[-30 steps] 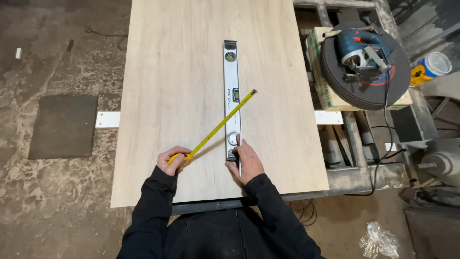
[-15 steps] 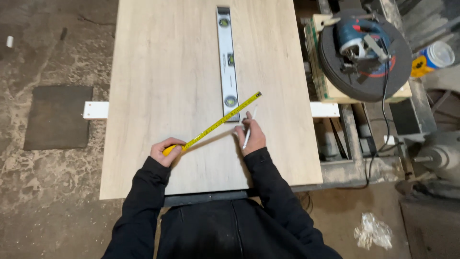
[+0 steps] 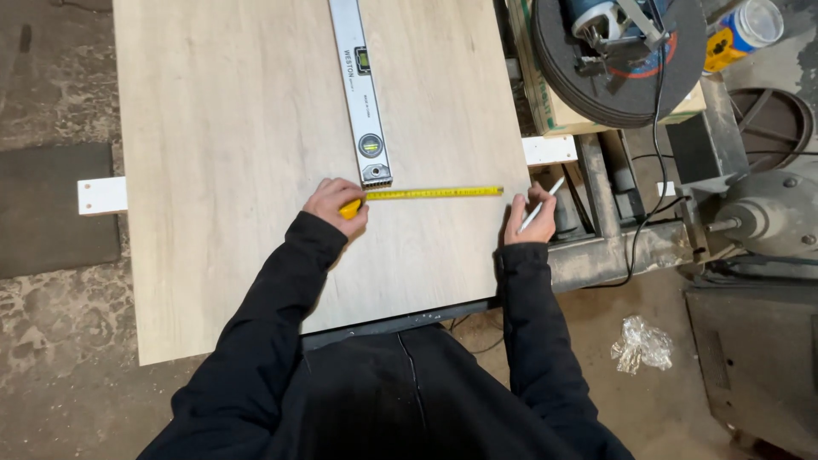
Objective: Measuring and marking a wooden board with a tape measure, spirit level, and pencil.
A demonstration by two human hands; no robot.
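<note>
A large pale wood-grain board (image 3: 230, 170) lies flat before me. My left hand (image 3: 335, 204) grips the yellow case of a tape measure, whose yellow blade (image 3: 434, 193) runs right across the board to its right edge. My right hand (image 3: 527, 217) sits at that edge near the blade's tip and holds a white pencil (image 3: 543, 204). A long silver spirit level (image 3: 362, 98) lies lengthwise on the board, its near end just above the tape.
A white batten (image 3: 100, 194) sticks out under the board on both sides. Right of the board sit a stack of dark discs with a blue power tool (image 3: 618, 51), a metal frame with cables, and a motor (image 3: 767, 217). Crumpled plastic (image 3: 639, 345) lies on the floor.
The tape blade swung from a diagonal to a level line across the board. My right hand moved from the level's end out to the board's right edge. The view shifted closer.
</note>
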